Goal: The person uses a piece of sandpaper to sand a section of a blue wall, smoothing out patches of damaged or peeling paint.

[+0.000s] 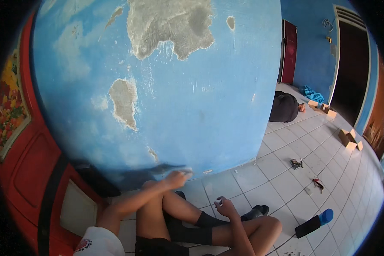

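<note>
My left hand (175,180) reaches across my raised knee to the foot of the blue wall (192,121). It is closed around a small pale item (188,173), blurred and mostly covered by the fingers, close to or against the wall; contact cannot be made out. My right hand (224,207) hovers above my crossed legs, fingers loosely bent and nothing in them. Paint has flaked off the wall, baring a large grey plaster patch (169,25) above and a smaller plaster patch (124,102) at the left.
A red door (35,153) borders my left side. On the white tiled floor (275,179) at the right lie a black phone-like slab (308,227), a blue-capped item (326,217), small red tools (318,184) and cardboard boxes (348,139). Past the wall's corner, a person in dark clothing (284,107) is partly visible.
</note>
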Demonstrator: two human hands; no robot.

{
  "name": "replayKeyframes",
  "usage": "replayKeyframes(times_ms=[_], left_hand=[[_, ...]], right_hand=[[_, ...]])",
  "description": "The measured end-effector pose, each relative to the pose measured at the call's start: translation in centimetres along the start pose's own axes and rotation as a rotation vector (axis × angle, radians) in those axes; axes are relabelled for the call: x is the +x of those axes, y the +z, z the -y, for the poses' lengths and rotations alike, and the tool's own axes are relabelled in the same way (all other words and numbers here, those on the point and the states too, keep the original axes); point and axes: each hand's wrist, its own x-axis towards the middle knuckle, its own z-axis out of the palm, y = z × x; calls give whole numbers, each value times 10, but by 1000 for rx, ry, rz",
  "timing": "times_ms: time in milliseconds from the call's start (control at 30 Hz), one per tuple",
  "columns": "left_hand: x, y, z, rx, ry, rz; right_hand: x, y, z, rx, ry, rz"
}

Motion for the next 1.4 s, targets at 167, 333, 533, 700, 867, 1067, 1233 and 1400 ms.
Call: replayKeyframes(times_ms=[167, 333, 533, 700, 867, 1067, 1233, 1400], left_hand=[[22, 52, -60, -372, -201, 162], [26, 55, -71, -954, -147, 147], [14, 51, -74, -963, -250, 199], [17, 61, -77, -807, -281, 113], [24, 50, -69, -1019, -329, 126], [21, 70, -52, -1090, -486, 194], [27, 89, -52, -1073, -485, 193], [22, 80, -51, -966, -409, 138]], right_hand=[[-3, -1, 5, -96, -233, -385], [-10, -28, 39, 59, -135, -146], [-6, -8, 67, 422, -99, 98], [-13, -10, 59, 361, 28, 96], [-10, -11, 21, 280, 57, -54], [10, -27, 20, 247, -6, -420], [63, -107, 165, 241, -496, -698], [135, -165, 289, -45, -778, -908]])
